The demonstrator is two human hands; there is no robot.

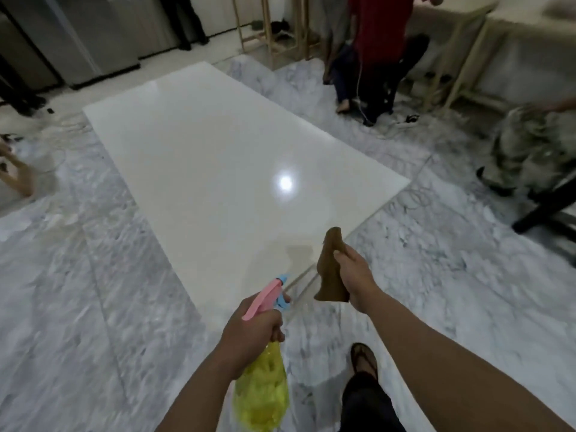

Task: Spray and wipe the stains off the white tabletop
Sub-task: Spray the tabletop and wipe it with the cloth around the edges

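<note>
Step in hand looks like the spray phase, not the wipe. Left hand (249, 335) is curled round the neck of a translucent yellow spray bottle with pink head and blue trigger (261, 391), one finger apparently on the trigger; nozzle aims at the near corner of the glossy white rectangular bench (218, 145). Right hand (352, 275) pinches a crumpled brown cloth (330, 269), held in the air above the bench's near edge, not touching it. A faint tan stain (297, 252) sits on the bench near that corner, just beside the cloth in view; no other marks can be made out through glare and blur. Next move probably: squeeze trigger over the stain, then lower the cloth flat onto it and rub. Marble floor (93, 291) surrounds the bench.
</note>
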